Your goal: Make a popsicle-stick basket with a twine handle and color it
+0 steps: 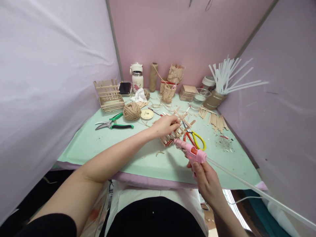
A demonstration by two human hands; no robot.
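Observation:
My right hand (206,177) is wrapped round the handle of a pink hot glue gun (191,150), with a long clear glue stick (247,184) trailing from its back. The gun's nozzle points left, right at a small structure of wooden craft sticks (188,124) on the table. My left hand (170,124) is over that structure, fingers curled down in a pinch among the sticks. What the fingertips grip is hidden. Just right of the structure lie pliers with red and yellow handles (201,140).
Green-handled pruning shears (116,123), a ball of twine (132,111) and a stick-built basket (111,100) are at the left. Behind stand a white bottle (137,77) and a twine spool (153,77). At right are loose craft sticks (217,121), a plastic cup (199,98) and white glue sticks (224,74).

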